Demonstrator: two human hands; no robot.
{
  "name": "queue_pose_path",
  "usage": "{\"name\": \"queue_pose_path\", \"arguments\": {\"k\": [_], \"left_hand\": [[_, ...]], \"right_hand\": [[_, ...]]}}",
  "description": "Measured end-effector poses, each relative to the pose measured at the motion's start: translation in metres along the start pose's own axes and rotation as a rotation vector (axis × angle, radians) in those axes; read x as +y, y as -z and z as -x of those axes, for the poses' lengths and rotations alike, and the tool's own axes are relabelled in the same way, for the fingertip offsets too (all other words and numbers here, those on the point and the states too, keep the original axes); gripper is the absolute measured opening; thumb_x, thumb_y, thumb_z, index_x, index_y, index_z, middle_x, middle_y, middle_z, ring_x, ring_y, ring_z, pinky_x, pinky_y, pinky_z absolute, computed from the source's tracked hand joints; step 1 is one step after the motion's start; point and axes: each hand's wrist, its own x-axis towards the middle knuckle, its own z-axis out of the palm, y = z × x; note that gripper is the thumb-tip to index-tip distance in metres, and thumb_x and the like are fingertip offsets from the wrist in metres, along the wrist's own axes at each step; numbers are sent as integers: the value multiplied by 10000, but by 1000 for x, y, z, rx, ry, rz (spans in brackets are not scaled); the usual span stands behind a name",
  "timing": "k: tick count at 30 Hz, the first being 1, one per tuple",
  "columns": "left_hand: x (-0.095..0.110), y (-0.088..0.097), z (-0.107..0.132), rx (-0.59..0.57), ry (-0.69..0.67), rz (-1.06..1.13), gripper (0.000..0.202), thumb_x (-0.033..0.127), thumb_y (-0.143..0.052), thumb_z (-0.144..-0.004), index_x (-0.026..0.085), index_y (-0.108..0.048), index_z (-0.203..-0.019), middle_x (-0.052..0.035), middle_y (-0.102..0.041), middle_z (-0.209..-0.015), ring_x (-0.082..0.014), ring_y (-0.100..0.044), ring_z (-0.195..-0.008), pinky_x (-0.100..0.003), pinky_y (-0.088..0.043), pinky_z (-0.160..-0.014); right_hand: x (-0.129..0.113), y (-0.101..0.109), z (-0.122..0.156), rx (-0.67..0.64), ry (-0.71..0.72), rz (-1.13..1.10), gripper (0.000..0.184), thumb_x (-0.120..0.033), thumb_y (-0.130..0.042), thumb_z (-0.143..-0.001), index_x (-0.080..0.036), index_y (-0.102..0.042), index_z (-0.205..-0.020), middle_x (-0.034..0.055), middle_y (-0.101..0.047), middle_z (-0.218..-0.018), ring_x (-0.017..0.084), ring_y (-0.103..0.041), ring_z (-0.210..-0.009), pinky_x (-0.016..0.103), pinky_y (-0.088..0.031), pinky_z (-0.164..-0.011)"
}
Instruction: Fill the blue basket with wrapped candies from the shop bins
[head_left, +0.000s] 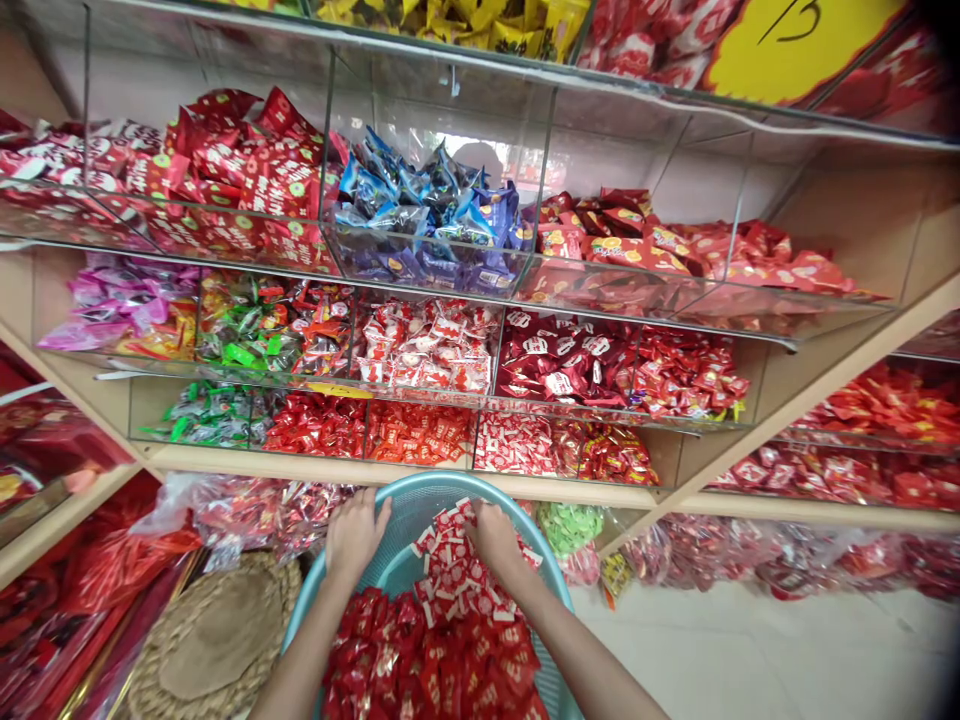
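A light teal plastic basket (pixel 559 590) stands in front of me, low against the shelf. My left hand (pixel 356 540) grips its upper left rim, with the thumb on the inner side. Inside the basket, my right hand (pixel 495 540) is closed over small red-and-white wrapped candies (pixel 457 575); its fingertips are partly hidden among them. Larger dark red packets (pixel 420 660) fill the part of the basket nearest me, below the smaller candies. Bare teal plastic shows between my two hands.
Tiered shelves with clear dividers (pixel 551 170) hold candies of several colours. A woven straw stool (pixel 206 640) is left of the basket. Bagged candies (pixel 262 510) lie under the bottom shelf, and pale floor tiles (pixel 750 650) extend to the right. A yellow price sign (pixel 802 45) hangs above.
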Motion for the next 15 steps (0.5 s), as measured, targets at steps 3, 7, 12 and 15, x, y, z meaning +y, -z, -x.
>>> {"name": "queue_pose_path", "arguments": {"k": [3,7,12,15], "left_hand": [[1,1,0,-12,14,-1,471,442,-228,-880,148,-569,-1018,-102,-655,-932,-215,-602,-853,-331,-411,-791],[1,1,0,-9,16,-2,463,438,-235,-879,149,-567,-1024,-100,-655,-924,-211,-602,-848,-326,-409,-794],[0,1,0,1,5,-1,467,436,-229,-883,147,-566,-1027,-101,-655,-925,-217,-606,-848,-333,-414,-788],[0,1,-1,-5,7,3,472,435,-232,-882,142,-567,-1036,-104,-656,-929,-220,-609,-850,-333,-420,-782]], "right_hand": [[-3,4,3,2,11,17,222,-156,-427,-836,-124,-587,-986,151,-637,-959,223,-588,-918,290,-404,-755],[-7,5,5,6,18,40,230,-142,-421,-842,-129,-591,-997,162,-628,-1010,218,-597,-909,285,-416,-743],[-10,5,7,22,13,54,212,-154,-423,-846,-145,-605,-953,163,-634,-1004,223,-608,-881,284,-423,-702],[-10,8,7,45,11,45,201,-216,-436,-853,-151,-614,-920,156,-645,-975,226,-621,-830,280,-422,-661]]}}
